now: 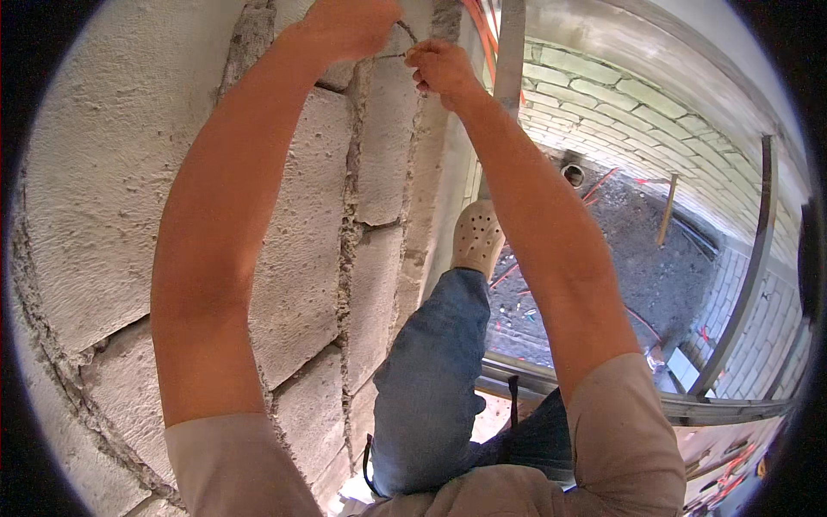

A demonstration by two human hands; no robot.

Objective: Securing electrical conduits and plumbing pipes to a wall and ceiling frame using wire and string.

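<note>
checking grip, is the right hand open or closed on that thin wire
Closed: the right hand is fisted, fingers curled around the thin wire against the block wall.

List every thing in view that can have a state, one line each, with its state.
left hand: raised against the block wall, fingers closed on a thin wire
right hand: raised, fingers pinched shut on the wire's other end
thin wire: stretched between both hands
block wall: built up, joints rough
shoe: worn, leg bent and lifted

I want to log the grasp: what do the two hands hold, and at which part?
A thin wire spans between the left hand and right hand; each seems to pinch one end.
</note>
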